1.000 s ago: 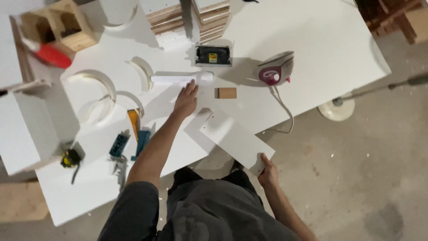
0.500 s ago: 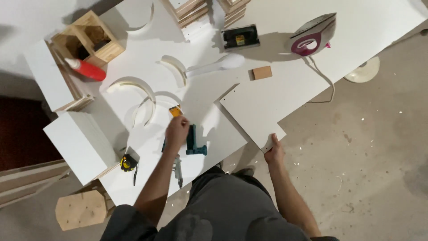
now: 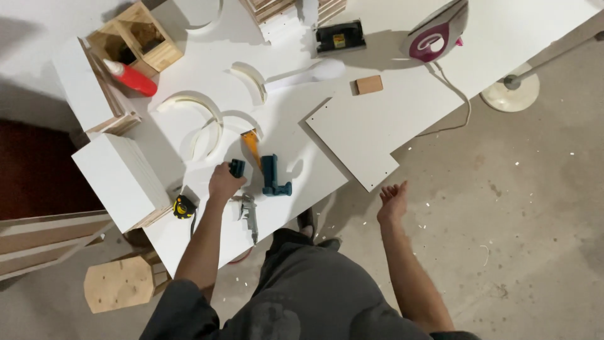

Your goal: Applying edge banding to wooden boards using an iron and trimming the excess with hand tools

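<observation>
Seen from above, the left hand (image 3: pixel 224 183) is closed around a small dark teal tool (image 3: pixel 237 167) on the white bench (image 3: pixel 189 239), with a tape measure (image 3: pixel 184 206) to its left and a teal clamp (image 3: pixel 274 177) just to its right. Further right, the right hand (image 3: pixel 393 201) hangs open and empty over the floor, just below the corner of a white panel (image 3: pixel 368 129) that overhangs the bench edge.

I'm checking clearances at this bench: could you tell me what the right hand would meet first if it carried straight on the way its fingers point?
Probably the overhanging corner of the white panel; the right hand hangs open over the floor just short of it, though depth is unclear.
</observation>
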